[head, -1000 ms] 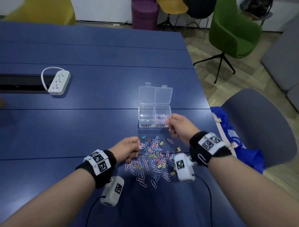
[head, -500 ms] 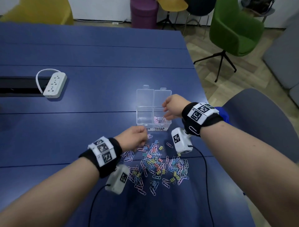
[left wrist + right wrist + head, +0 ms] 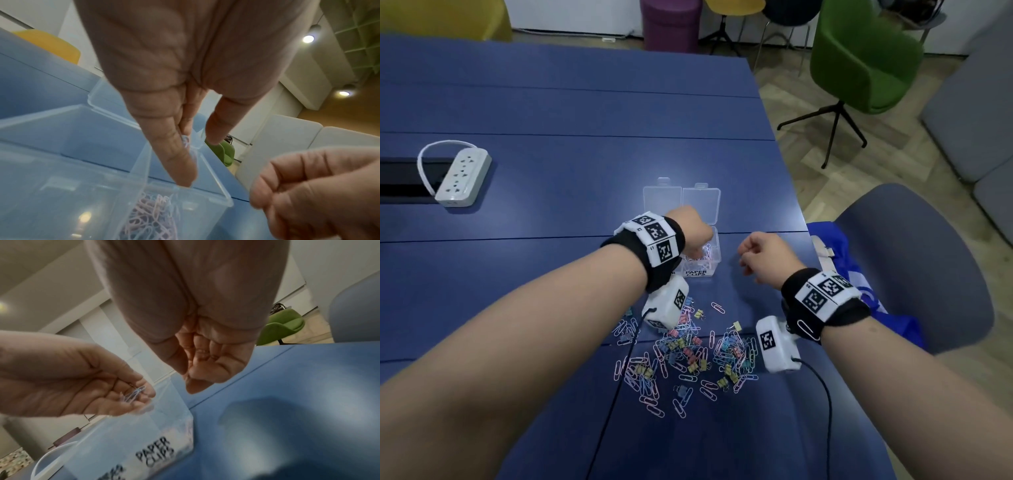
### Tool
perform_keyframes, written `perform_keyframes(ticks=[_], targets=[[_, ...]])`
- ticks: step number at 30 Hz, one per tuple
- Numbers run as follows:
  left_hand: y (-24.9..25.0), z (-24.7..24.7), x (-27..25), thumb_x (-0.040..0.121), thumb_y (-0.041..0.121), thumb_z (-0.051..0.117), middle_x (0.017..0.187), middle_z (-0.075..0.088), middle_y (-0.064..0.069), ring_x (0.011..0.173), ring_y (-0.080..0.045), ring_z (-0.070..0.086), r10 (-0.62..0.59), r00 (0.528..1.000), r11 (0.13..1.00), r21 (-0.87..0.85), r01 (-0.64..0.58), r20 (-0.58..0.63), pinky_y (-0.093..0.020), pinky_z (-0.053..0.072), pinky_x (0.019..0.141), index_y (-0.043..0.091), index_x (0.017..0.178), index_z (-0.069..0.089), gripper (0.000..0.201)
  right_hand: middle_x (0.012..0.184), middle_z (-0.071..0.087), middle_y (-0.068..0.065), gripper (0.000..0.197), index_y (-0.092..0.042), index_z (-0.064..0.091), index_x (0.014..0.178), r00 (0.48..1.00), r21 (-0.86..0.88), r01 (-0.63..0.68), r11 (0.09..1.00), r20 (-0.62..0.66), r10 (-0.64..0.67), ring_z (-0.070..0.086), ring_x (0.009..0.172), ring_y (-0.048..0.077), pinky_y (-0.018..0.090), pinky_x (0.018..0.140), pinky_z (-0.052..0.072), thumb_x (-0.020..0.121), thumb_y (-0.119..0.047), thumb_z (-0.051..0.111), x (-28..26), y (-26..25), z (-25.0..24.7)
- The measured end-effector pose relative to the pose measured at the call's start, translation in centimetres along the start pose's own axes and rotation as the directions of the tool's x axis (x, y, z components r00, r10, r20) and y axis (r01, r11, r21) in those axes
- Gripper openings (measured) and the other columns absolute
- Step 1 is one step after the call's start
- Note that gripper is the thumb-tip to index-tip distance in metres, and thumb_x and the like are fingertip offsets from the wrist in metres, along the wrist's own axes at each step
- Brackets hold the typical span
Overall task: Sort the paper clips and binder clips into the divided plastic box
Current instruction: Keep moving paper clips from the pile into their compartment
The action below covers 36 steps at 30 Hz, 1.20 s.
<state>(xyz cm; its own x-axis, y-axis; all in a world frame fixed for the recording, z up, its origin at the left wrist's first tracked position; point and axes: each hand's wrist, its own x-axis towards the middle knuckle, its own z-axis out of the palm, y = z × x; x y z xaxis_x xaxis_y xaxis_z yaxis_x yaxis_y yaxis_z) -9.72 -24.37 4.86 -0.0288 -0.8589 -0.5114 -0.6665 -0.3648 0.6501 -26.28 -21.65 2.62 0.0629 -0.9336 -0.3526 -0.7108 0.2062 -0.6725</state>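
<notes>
Pinching few paper clips (image 3: 134,394), left hand (image 3: 690,236) over box (image 3: 715,262) right compartment; right hand (image 3: 763,255) curled, empty. Clips likely light, slippery: pinch flat sides.

A blue table (image 3: 551,102) fills the left and near ground; right of it lies a pale wood floor (image 3: 808,164). A green chair (image 3: 859,68) stands far right, a grey chair (image 3: 914,267) near, just beside the table, and a grey sofa (image 3: 969,113) at the right edge. A purple stool (image 3: 671,24) and a yellow chair (image 3: 445,17) stand far off by the white wall (image 3: 571,13). Round ceiling lamps (image 3: 307,39) are lit.
</notes>
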Motion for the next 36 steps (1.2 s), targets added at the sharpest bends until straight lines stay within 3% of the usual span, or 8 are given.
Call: perform_keyframes(ticks=[4, 8, 11, 16, 20, 27, 30, 36], targets=[[-0.3, 0.2, -0.2, 0.087, 0.011, 0.05, 0.105, 0.069, -0.019, 0.099, -0.033, 0.065, 0.051, 0.997, 0.99, 0.134, -0.042, -0.065, -0.038, 0.054, 0.089, -0.001, 0.099, 0.067, 0.025, 0.073, 0.063, 0.003, 0.03, -0.022, 0.06, 0.069, 0.996, -0.1, 0.042, 0.994, 0.078, -0.034, 0.06, 0.068, 0.021, 0.016, 0.052, 0.044, 0.081, 0.002, 0.046, -1.4, 1.5, 1.0], [-0.8, 0.4, -0.9, 0.088, 0.008, 0.047, 0.086, 0.063, -0.011, 0.083, -0.025, 0.059, 0.118, 0.991, 0.99, 0.088, -0.113, -0.055, -0.034, 0.051, 0.088, 0.006, 0.1, 0.069, 0.025, 0.096, 0.069, 0.007, 0.024, -0.013, 0.071, 0.093, 0.985, -0.284, 0.085, 0.955, 0.171, -0.037, 0.061, 0.087, 0.023, 0.022, 0.076, 0.044, 0.082, -0.002, 0.052, -3.1, 2.1, 3.2], [-1.1, 0.0, -2.0, 0.088, 0.006, 0.047, 0.091, 0.063, -0.006, 0.085, -0.023, 0.061, 0.19, 0.979, 0.982, 0.025, -0.189, -0.077, -0.028, 0.05, 0.087, 0.01, 0.105, 0.068, 0.027, 0.107, 0.064, 0.014, 0.023, -0.005, 0.066, 0.105, 0.962, -0.412, 0.208, 0.887, 0.249, -0.109, 0.06, 0.101, 0.03, 0.031, 0.086, 0.047, 0.083, -0.004, 0.057, -3.6, 1.8, 4.9], [-3.0, 0.1, -6.0, 0.089, 0.011, 0.056, 0.08, 0.065, -0.001, 0.071, -0.014, 0.058, 0.34, 0.938, 0.94, 0.006, -0.341, -0.066, -0.017, 0.048, 0.067, 0.008, 0.094, 0.066, 0.012, 0.098, 0.056, 0.013, 0.012, -0.011, 0.055, 0.09, 0.929, -0.512, 0.35, 0.785, 0.294, -0.223, 0.057, 0.09, 0.034, 0.039, 0.076, 0.048, 0.083, -0.002, 0.051, -4.3, 2.3, 6.1], [-7.0, 0.9, -9.4, 0.086, 0.013, 0.06, 0.084, 0.064, 0.006, 0.075, -0.01, 0.058, 0.347, 0.93, 0.908, 0.205, -0.365, 0.119, -0.019, 0.047, 0.072, 0.017, 0.091, 0.066, 0.009, 0.1, 0.056, 0.012, 0.012, -0.012, 0.055, 0.096, 0.899, -0.564, 0.412, 0.716, 0.38, -0.219, 0.055, 0.094, 0.032, 0.039, 0.08, 0.045, 0.087, -0.008, 0.049, -5.2, 3.1, 5.9], [-12.7, 3.3, -13.9, 0.075, 0.028, 0.069, 0.093, 0.053, 0.008, 0.085, -0.013, 0.053, 0.29, 0.916, 0.793, 0.466, -0.392, 0.277, -0.025, 0.044, 0.073, 0.024, 0.095, 0.057, 0.024, 0.069, 0.05, -0.01, 0.014, -0.016, 0.049, 0.077, 0.955, -0.31, 0.289, 0.906, 0.156, -0.251, 0.047, 0.066, 0.013, 0.023, 0.063, 0.038, 0.086, -0.01, 0.056, -9.0, 5.0, 3.4], [-14.5, 3.8, -15.2, 0.073, 0.03, 0.068, 0.106, 0.047, 0.006, 0.098, -0.014, 0.05, 0.282, 0.924, 0.739, 0.555, -0.382, 0.259, -0.027, 0.045, 0.082, 0.023, 0.107, 0.053, 0.038, 0.071, 0.05, -0.011, 0.015, -0.02, 0.052, 0.075, 0.932, -0.278, 0.343, 0.897, 0.221, -0.287, 0.045, 0.065, 0.0, 0.016, 0.062, 0.035, 0.085, -0.013, 0.06, -11.6, 6.6, 3.3], [-16.5, 3.4, -15.3, 0.07, 0.003, 0.051, 0.112, 0.048, 0.002, 0.109, -0.017, 0.046, 0.305, 0.934, 0.791, 0.496, -0.357, 0.186, -0.025, 0.042, 0.092, 0.018, 0.114, 0.052, 0.046, 0.09, 0.059, 0.0, 0.011, -0.015, 0.054, 0.072, 0.823, -0.355, 0.549, 0.757, 0.388, -0.414, 0.053, 0.085, 0.021, 0.031, 0.075, 0.048, 0.082, -0.018, 0.05, -14.9, 9.0, 5.0]])
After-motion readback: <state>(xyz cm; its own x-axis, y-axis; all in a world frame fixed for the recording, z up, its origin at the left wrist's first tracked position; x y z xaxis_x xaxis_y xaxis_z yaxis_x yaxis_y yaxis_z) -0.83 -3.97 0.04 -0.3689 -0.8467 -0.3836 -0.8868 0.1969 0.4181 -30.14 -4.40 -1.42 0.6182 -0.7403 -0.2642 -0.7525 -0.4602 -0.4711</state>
